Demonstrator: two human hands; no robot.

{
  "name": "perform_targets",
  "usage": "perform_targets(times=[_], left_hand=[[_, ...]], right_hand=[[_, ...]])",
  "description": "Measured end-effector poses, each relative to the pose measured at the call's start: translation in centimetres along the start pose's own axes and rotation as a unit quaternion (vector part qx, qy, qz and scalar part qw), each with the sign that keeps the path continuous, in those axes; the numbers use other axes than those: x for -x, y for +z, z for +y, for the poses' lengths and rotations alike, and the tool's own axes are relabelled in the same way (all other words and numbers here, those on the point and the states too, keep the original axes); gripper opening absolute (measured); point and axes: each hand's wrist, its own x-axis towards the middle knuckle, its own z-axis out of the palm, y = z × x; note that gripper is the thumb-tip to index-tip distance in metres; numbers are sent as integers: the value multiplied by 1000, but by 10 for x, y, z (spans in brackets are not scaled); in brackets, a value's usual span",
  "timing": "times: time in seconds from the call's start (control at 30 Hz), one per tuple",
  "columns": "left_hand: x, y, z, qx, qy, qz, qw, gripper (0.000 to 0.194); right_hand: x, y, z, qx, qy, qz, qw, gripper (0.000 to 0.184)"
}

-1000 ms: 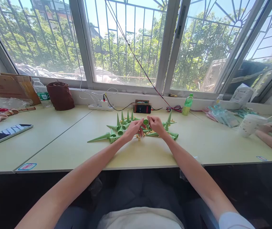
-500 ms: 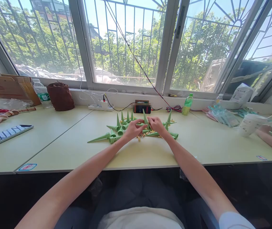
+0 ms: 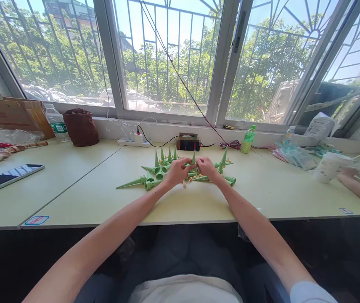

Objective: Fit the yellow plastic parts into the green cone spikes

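Fingers of our left hand (image 3: 177, 171) pinch an upright green cone (image 3: 193, 158) on our side of the black device (image 3: 184, 145), and we should hold it steady, though we cannot tell whether our right hand (image 3: 207, 168) grips it too.

Pale-green tapered cone (image 3: 193, 157), tip up, near upright, base hidden, more green cones (image 3: 223, 158) clustered around it, some standing, others on their sides, hollow ends showing, small yellowish pieces (image 3: 184, 184) among them.
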Motion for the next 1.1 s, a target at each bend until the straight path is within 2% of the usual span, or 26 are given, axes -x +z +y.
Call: perform_targets(times=[0.23, 0.6, 0.87, 1.1], left_hand=[[-1, -1, 1, 111, -73, -11, 991, 39], [-2, -6, 7, 288, -194, -65, 936, 44], [-5, -4, -2, 256, -173, -70, 949, 53], [-4, -4, -8, 253, -163, -95, 949, 45]], right_hand=[[2, 1, -3, 19, -18, -1, 1000, 45], [4, 2, 1, 52, -94, 3, 994, 48], [6, 3, -5, 82, -128, 14, 988, 51], [9, 4, -7, 117, -134, 15, 984, 53]])
